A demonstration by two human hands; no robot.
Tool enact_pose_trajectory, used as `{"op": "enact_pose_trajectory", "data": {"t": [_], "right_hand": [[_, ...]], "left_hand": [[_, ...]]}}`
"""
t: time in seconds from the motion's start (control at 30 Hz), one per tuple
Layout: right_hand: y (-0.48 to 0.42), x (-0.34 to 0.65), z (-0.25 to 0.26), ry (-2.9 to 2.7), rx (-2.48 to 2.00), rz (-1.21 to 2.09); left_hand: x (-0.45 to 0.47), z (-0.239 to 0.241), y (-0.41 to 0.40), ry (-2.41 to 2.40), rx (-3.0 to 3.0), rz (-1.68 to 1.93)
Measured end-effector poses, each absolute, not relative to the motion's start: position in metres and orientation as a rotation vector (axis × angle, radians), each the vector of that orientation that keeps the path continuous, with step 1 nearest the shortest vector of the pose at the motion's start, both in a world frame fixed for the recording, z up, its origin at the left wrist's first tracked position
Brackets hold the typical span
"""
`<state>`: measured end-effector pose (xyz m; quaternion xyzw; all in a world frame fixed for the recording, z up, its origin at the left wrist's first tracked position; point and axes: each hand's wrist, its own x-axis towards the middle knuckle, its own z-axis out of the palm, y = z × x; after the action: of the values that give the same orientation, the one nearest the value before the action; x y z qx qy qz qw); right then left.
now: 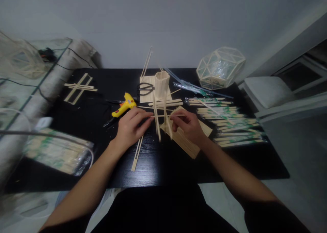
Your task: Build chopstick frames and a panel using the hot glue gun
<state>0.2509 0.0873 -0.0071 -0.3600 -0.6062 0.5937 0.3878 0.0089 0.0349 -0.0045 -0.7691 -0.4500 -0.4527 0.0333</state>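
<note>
My left hand (131, 125) pinches one end of a thin wooden stick (162, 116) that runs sideways above the black table. At its other end my right hand (188, 126) grips the stick between thumb and fingers. Pale upright sticks (157, 126) cross it between my hands, blurred; whether they are joined to it I cannot tell. Below my right hand lies a flat slab of sticks side by side (187, 141). A yellow glue gun (125, 105) rests just beyond my left hand. Several loose sticks (138, 153) lie under that hand.
Behind my hands stand a stick-walled cylinder (162, 85) and black-handled pliers or scissors (145, 89). Wrapped chopsticks (230, 124) spread out at right, below a faceted stick frame (221, 69). At left are a crossed stick frame (79, 87), a wrapped pack (57, 151) and a blurred cable (51, 134).
</note>
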Motion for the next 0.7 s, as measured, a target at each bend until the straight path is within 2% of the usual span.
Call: {"op": "enact_pose_trajectory", "data": {"t": [0.37,0.7], "right_hand": [[0.0858,0.2465,-0.0102,-1.441,-0.867,1.521],[0.0781,0.2460,-0.0118,-1.549,-0.977,1.194]], "left_hand": [[0.0094,-0.0032,0.0342,-1.390,-2.382,-1.410],[0.0110,-0.0043,0.0350,-1.372,-2.380,-1.407]]}}
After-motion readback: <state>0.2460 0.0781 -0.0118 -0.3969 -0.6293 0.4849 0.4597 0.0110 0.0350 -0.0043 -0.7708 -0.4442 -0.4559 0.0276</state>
